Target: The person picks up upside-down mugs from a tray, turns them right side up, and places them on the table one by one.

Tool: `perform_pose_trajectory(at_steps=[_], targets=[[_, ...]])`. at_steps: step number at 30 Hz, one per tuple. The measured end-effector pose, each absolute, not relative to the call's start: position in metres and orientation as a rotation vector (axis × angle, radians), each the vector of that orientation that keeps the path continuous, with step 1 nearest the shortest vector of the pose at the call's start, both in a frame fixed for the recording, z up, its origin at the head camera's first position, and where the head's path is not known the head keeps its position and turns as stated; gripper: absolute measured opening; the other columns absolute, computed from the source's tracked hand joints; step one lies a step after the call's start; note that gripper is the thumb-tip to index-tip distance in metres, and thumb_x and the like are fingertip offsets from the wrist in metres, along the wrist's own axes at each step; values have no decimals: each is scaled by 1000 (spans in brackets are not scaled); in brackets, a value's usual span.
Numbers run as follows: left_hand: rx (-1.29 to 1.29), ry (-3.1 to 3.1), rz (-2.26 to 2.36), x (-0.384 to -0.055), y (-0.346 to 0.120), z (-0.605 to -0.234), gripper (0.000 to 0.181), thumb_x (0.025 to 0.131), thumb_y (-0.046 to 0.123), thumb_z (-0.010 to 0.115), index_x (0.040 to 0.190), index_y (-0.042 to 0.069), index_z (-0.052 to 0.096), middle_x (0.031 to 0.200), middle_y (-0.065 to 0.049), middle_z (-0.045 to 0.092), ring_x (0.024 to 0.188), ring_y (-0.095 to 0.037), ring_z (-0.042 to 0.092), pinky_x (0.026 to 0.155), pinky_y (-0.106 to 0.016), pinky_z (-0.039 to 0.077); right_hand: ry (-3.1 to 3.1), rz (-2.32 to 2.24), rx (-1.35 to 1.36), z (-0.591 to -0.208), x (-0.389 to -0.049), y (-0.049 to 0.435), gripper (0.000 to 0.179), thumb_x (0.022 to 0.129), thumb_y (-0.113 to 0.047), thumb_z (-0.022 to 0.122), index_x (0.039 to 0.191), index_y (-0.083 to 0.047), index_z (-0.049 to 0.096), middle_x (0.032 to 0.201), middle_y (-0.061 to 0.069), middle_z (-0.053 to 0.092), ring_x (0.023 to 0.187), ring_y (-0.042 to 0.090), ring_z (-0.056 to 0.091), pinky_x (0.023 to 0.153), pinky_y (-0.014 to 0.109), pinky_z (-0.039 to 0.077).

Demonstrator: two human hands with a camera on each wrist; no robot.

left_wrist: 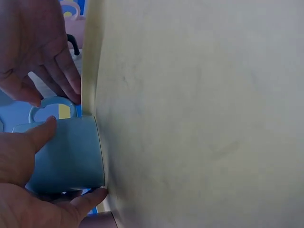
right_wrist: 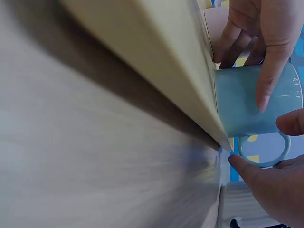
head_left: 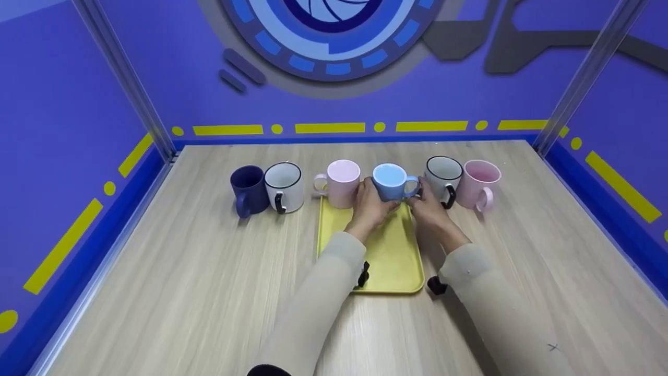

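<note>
A light blue mug (head_left: 389,187) stands upright at the far right end of a yellow tray (head_left: 394,256), its handle to the right. My left hand (head_left: 369,206) holds the mug from its left and front, the thumb lying along its side. At the handle (left_wrist: 54,100) is my right hand (head_left: 430,208), fingers mostly straight and spread, thumb tip close to the mug. Left of it, a pale pink mug (head_left: 342,185) stands at the tray's far left end with its handle to the left, close to my left fingers.
To the left stand a dark blue mug (head_left: 249,190) and a white mug with a black rim (head_left: 286,190). On the right are another black-rimmed white mug (head_left: 441,175) and a pink mug (head_left: 474,188). Blue panels (head_left: 334,112) wall in the wooden table (head_left: 224,292).
</note>
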State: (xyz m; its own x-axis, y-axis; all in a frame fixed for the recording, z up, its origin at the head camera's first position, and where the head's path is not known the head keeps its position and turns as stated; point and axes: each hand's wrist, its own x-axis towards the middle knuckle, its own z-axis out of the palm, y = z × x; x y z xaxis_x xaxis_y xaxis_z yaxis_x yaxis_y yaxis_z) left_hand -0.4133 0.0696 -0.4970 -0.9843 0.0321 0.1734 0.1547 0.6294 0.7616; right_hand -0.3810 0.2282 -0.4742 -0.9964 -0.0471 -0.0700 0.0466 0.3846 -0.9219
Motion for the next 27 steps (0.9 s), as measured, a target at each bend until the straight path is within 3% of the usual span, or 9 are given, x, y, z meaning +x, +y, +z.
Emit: perform_pose_trajectory(at_steps=[7, 13, 20, 27], targets=[[-157, -2771, -1234, -399, 70, -480, 88, 84, 32, 88, 146, -4, 36, 137, -22, 60, 130, -31, 59, 111, -42, 48, 2589, -1682, -34, -471, -375, 228, 74, 103, -8, 42, 164, 2, 1, 169, 31, 14, 159, 41, 14, 131, 51, 10], [-194, -2763, -1213, -388, 69, -467, 87, 86, 33, 86, 147, -5, 36, 135, -24, 63, 128, -32, 62, 111, -40, 49, 2625, -1707, -30, -467, -368, 232, 68, 105, -10, 42, 164, 0, 9, 163, 34, 27, 154, 44, 27, 128, 53, 23], [-232, -2735, -1234, -378, 67, -457, 83, 85, 36, 87, 145, 1, 40, 137, -18, 61, 128, -29, 62, 110, -39, 49, 2652, -1823, -21, -459, -358, 236, 57, 112, -17, 39, 163, -3, 20, 157, 28, 39, 139, 42, 47, 117, 53, 42], [-283, -2702, -1257, -364, 61, -449, 87, 85, 38, 87, 149, 2, 40, 142, -15, 60, 131, -28, 59, 113, -40, 47, 2702, -1923, -90, -454, -351, 240, 50, 113, -22, 41, 156, 1, 36, 140, 28, 54, 124, 38, 60, 111, 51, 49]])
